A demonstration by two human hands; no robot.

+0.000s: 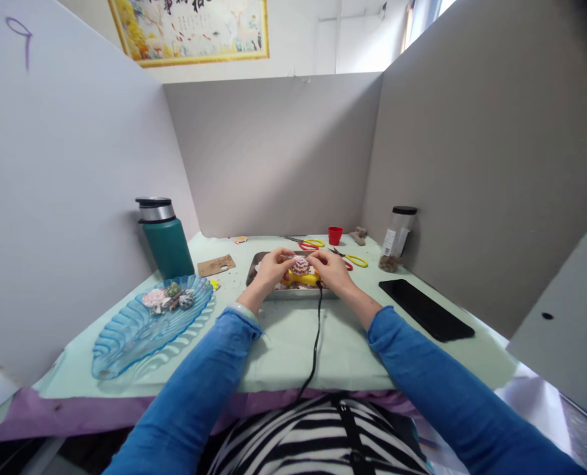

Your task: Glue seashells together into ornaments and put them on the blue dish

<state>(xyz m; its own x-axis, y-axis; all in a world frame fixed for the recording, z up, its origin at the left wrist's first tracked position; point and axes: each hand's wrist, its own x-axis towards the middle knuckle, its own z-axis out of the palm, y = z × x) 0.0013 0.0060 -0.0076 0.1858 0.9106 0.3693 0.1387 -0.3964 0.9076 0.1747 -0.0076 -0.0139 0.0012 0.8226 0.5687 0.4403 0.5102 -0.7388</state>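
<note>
My left hand (272, 267) and my right hand (331, 270) meet over a metal tray (255, 269) in the middle of the table. Between their fingertips they pinch a small pink and white shell cluster (301, 265). Just under the hands, in the tray, lies a yellow tool (301, 280) whose black cord (316, 336) runs toward me over the table edge. Both hands have the fingers closed on the cluster.
A blue glass dish (125, 336) with several shells lies front left, a green flask (167, 239) behind it. A brown card (216, 265), two pairs of scissors (312, 243) (353, 260), a red cup (335, 235), a clear jar (396, 239) and a black phone (425, 309) lie around. Grey partitions enclose the table.
</note>
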